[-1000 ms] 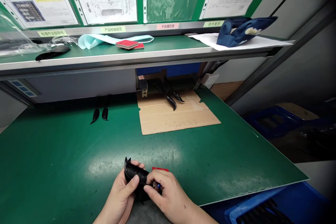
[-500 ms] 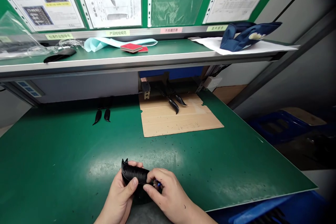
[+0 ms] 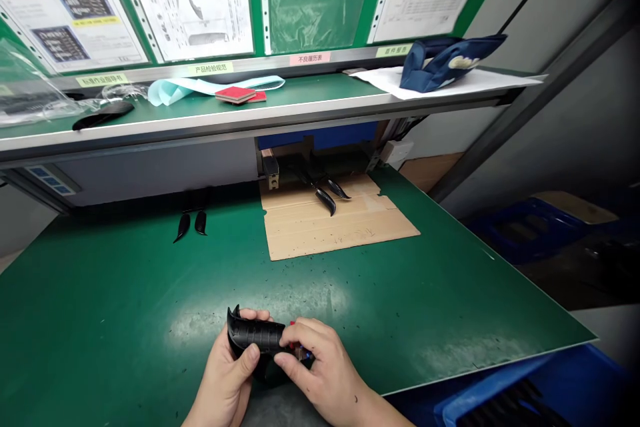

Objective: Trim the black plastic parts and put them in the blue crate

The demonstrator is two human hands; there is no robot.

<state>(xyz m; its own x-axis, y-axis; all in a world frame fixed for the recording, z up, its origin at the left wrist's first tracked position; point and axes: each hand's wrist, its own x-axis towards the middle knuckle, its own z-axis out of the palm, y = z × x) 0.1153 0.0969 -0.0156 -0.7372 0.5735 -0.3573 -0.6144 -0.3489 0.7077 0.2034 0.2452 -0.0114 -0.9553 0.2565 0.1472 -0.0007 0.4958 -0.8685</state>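
My left hand (image 3: 226, 371) is wrapped around a black curved plastic part (image 3: 257, 335) with ribs across its face and a pointed, notched end at the left. Its thumb presses on the lower side. At the part's right end, my right hand (image 3: 327, 363) is closed in a pinch around a small tool with blue and red bits (image 3: 302, 351). Most of that tool is hidden by the fingers, so its kind does not show. Both hands are just above the near edge of the green table (image 3: 150, 307).
Black curved pieces (image 3: 326, 201) lie on a flat cardboard sheet (image 3: 345, 233); two more (image 3: 184, 224) lie at the back left. Dark shavings dot the table. A shelf (image 3: 320, 103) crosses above, holding red pads (image 3: 235, 94) and a navy cloth item (image 3: 440, 67). A blue bin (image 3: 545, 380) stands lower right.
The view has shifted slightly. The black part is turned a little in my left hand, and a red bit of the tool now shows by my right fingers.
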